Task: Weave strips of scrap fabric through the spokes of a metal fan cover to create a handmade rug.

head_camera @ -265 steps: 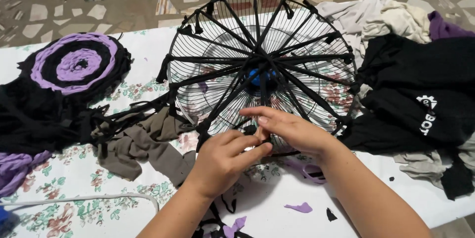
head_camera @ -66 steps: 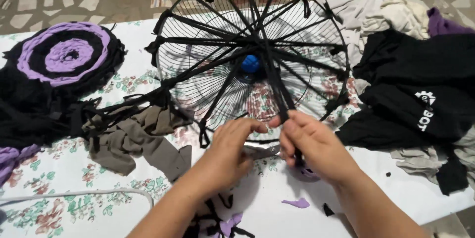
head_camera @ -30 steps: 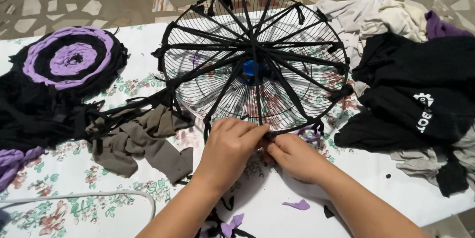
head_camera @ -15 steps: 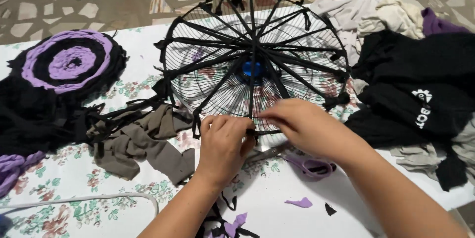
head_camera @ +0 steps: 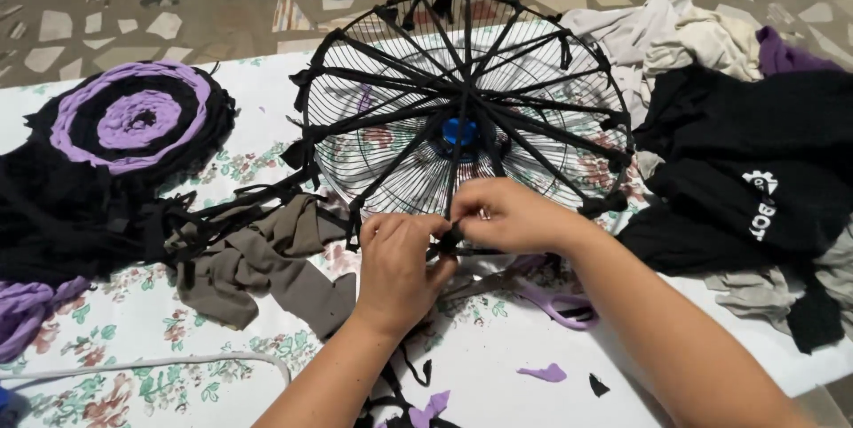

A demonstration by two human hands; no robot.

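A round black wire fan guard [head_camera: 462,108] lies on the flowered tablecloth, with black fabric strips stretched like spokes from its blue centre cap [head_camera: 459,131] to the rim. My left hand [head_camera: 400,264] and my right hand [head_camera: 506,215] meet at the near rim of the guard. Both pinch the end of a black fabric strip [head_camera: 447,237] at that rim. Purple-handled scissors [head_camera: 555,304] lie on the cloth just below my right wrist, partly hidden by it.
A round purple and black woven mat [head_camera: 133,121] lies at the left on a heap of black cloth. Grey-brown fabric strips [head_camera: 267,259] lie beside my left hand. Black and pale garments [head_camera: 755,170] pile up at the right. Small fabric scraps [head_camera: 542,373] dot the near cloth.
Half a second ago my right hand reached over the rim further right; it has drawn in to meet my left hand on the strip. The guard has turned slightly over the earlier frames.
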